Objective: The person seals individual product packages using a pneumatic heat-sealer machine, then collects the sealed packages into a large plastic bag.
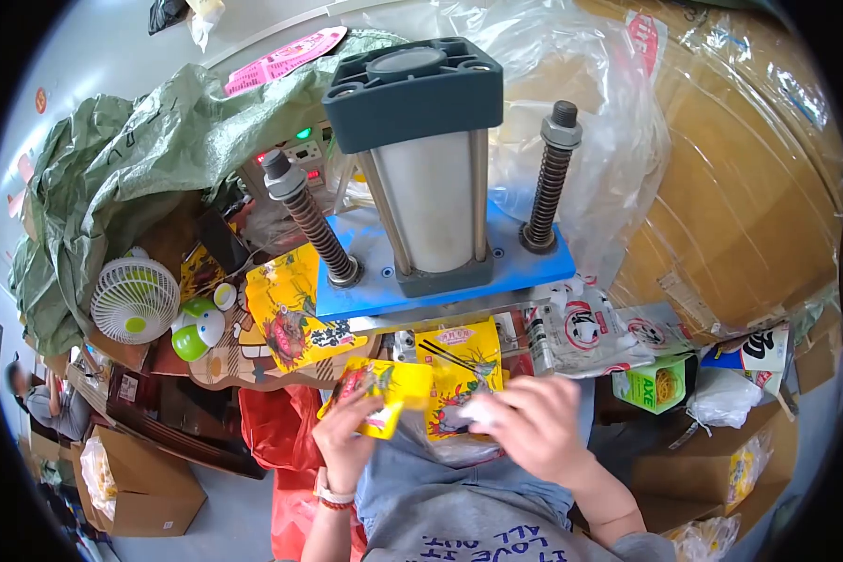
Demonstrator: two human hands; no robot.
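My left hand [342,436] is closed on a yellow printed food pouch [407,384], held in front of the machine and blurred by motion. My right hand [541,426] is pinched on a small white thing [478,410], too smeared to name. A second yellow pouch [461,342], with chopsticks printed on it, lies between my hands under the front edge of the press's blue plate [525,272]. More yellow pouches [295,286] lie flat to the left, beside the plate.
The press's grey cylinder [426,201] rises in the middle between two spring posts. A small white fan [135,300] stands left, and a red bag [286,426] hangs below. At right are a large wrapped carton [731,197], a green box [651,386] and an open carton [665,468].
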